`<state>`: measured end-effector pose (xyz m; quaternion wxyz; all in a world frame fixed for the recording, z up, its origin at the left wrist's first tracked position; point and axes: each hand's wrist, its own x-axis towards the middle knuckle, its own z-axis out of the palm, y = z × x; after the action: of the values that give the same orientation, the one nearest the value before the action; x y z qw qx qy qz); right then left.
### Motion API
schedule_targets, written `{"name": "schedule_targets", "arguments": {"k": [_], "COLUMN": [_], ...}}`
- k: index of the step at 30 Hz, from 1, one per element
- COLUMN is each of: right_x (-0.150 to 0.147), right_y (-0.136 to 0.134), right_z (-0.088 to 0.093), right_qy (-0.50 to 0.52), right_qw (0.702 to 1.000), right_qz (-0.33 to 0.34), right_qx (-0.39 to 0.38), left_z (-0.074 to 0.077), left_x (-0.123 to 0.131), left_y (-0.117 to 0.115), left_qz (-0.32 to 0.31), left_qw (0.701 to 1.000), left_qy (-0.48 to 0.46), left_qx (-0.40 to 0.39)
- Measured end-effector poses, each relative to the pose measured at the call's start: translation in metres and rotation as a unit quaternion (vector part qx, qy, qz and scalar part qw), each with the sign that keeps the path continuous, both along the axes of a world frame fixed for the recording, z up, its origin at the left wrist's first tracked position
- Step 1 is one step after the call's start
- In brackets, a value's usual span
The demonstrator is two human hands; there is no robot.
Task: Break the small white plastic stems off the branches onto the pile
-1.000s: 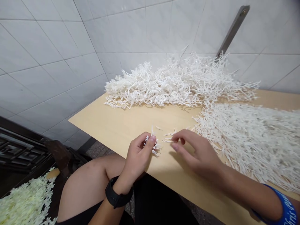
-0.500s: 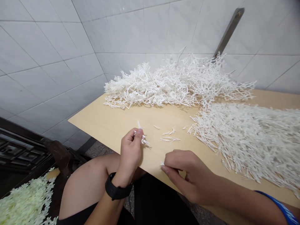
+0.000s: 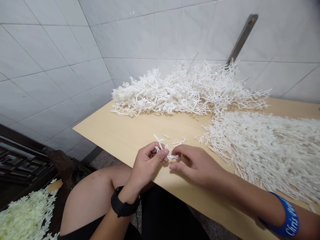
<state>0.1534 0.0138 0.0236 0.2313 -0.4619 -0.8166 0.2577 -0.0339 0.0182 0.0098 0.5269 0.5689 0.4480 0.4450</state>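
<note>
The person sat at a pale wooden bench (image 3: 130,130), both hands close together near its front edge. The L hand (image 3: 146,165) held a small white sprig (image 3: 159,141), prob. plastic, its fingers (image 3: 156,150) curled and the thumb pressed down on the stem. The R hand (image 3: 197,163) came in from the other side, fingers (image 3: 181,150) bunched and pinching a thin white strand (image 3: 173,157) that ran across to the L hand. The two hands looked to be working the same sprig, though the overlap made that hard to be sure of. Just beyond them lay a few loose white snippets (image 3: 178,142). Further back, a big tangled heap of white sprigs (image 3: 185,91) sat against a tiled wall (image 3: 62,43), and a wider white pile (image 3: 265,150) spread over the bench's R side, the two heaps touching. A black watch (image 3: 122,206) was on the L wrist, a blue wristband (image 3: 282,216) on the R arm. Down on the floor, L of the person's knee (image 3: 90,196), lay pale yellow-green flower heads (image 3: 26,216).
</note>
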Motion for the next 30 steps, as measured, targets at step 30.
{"name": "schedule_targets", "arguments": {"k": [30], "right_x": [0.008], "right_y": [0.042], "right_z": [-0.018], "right_qy": [-0.328], "right_qw": [0.935], "right_qz": [-0.050], "right_qx": [0.125], "left_z": [-0.019], "left_x": [-0.005], "left_y": [0.008], "left_qz": [0.149], "left_qw": [0.979], "left_qy": [-0.137], "left_qx": [0.030]}}
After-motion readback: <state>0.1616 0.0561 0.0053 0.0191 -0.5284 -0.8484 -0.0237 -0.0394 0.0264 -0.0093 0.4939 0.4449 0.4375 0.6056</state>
